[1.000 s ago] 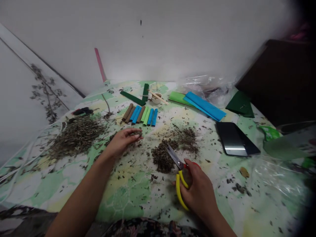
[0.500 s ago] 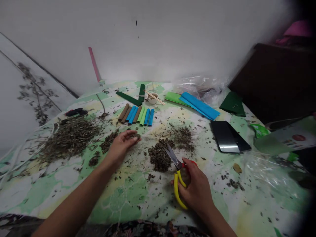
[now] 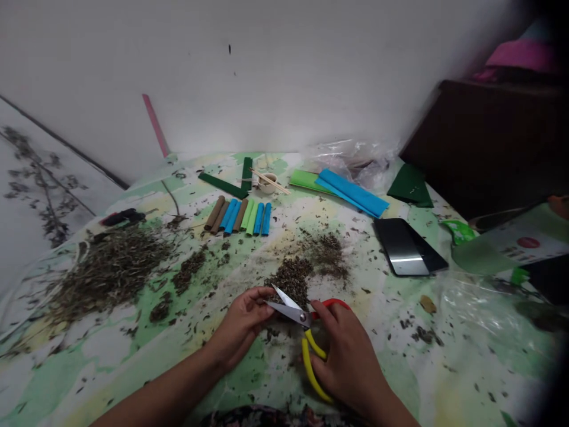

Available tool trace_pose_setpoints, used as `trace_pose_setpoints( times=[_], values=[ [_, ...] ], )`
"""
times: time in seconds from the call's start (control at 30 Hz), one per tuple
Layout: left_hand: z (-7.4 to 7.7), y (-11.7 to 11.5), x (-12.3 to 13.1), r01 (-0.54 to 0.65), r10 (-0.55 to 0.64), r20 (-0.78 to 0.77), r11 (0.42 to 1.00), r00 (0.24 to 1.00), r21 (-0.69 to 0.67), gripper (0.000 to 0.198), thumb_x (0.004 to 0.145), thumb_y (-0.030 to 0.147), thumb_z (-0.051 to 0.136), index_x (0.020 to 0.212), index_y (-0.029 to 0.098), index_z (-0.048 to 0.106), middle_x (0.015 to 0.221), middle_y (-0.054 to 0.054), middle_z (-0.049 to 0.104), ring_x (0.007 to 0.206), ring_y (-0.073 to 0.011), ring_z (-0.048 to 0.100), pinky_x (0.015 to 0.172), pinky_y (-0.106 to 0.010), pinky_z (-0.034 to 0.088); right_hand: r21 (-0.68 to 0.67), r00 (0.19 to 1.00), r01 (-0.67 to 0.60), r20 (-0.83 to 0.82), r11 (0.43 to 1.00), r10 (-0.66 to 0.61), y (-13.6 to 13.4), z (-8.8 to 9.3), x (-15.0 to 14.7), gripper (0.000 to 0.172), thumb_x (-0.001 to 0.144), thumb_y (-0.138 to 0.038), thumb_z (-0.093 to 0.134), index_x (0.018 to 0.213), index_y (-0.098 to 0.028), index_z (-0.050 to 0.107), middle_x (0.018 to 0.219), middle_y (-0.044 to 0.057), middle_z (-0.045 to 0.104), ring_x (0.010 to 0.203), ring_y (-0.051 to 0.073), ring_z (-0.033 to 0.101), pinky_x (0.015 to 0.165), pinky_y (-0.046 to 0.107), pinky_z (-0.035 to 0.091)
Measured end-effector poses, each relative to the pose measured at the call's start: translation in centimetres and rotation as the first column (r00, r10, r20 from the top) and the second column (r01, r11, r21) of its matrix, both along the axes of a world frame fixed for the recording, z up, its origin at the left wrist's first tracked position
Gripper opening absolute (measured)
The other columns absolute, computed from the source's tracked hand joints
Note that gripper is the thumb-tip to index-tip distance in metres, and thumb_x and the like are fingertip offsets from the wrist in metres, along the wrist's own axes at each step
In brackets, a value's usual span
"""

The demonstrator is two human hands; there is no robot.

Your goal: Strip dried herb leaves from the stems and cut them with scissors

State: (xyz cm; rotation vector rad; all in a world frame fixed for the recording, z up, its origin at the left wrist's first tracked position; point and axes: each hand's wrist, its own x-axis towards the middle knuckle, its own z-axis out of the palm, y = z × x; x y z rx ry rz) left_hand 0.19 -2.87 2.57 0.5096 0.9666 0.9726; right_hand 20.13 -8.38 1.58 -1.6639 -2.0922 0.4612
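Observation:
My right hand (image 3: 349,362) grips yellow-and-red-handled scissors (image 3: 306,335), blades spread apart and pointing left. My left hand (image 3: 242,323) sits just left of the blades, fingers pinched together at the blade tips on something small I cannot make out. Right behind both hands lies a pile of chopped dried herb (image 3: 291,276). A larger heap of uncut dried stems (image 3: 106,267) lies at the left of the table.
A row of brown, blue and green paper rolls (image 3: 240,214) lies farther back, with a small cup and sticks (image 3: 268,181), blue and green paper sheets (image 3: 342,190), a dark phone (image 3: 408,246) at right and clear plastic bags (image 3: 484,296). Herb crumbs dot the green patterned tablecloth (image 3: 111,350).
My left hand left the herb scatter at mid-table and came in to the scissors' tips. The scissors turned to point left and their blades opened.

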Motion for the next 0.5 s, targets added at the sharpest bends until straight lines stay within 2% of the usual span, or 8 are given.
trace_pose_setpoints(
  times=[0.23,0.37,0.5],
  values=[
    [-0.22,-0.17,-0.08,-0.005,0.006,-0.053,1.0,0.999,0.02,0.038,0.045,0.021,0.087,0.076,0.014,0.067,0.068,-0.002,0.067,0.062,-0.0133,0.061,0.062,-0.022,0.048,-0.081,0.996,-0.073,0.036,0.994,0.076,0.27,0.43,0.4,0.065,0.064,-0.024,0.062,0.127,-0.022,0.047,0.1,0.01,0.056,0.09,0.026,0.052,0.08,0.04,0.045],
    [-0.22,0.01,-0.03,-0.016,0.017,-0.067,1.0,0.998,0.012,0.033,0.045,0.019,0.086,0.072,0.014,0.067,0.066,-0.001,0.067,0.062,-0.0128,0.061,0.063,-0.023,0.048,-0.119,0.991,-0.097,0.08,0.988,0.107,0.31,0.42,0.51,0.062,0.068,-0.029,0.063,0.128,-0.024,0.048,0.092,0.008,0.061,0.081,0.024,0.058,0.071,0.036,0.048],
    [-0.19,0.03,-0.03,0.002,-0.001,-0.083,1.0,0.997,0.015,0.029,0.05,0.017,0.084,0.072,0.014,0.067,0.068,-0.001,0.067,0.065,-0.0129,0.062,0.067,-0.024,0.049,-0.116,0.99,-0.122,0.054,0.986,0.129,0.19,-0.09,0.63,0.059,0.071,-0.025,0.061,0.128,-0.022,0.048,0.091,0.007,0.064,0.079,0.021,0.061,0.069,0.031,0.049]
  ],
)
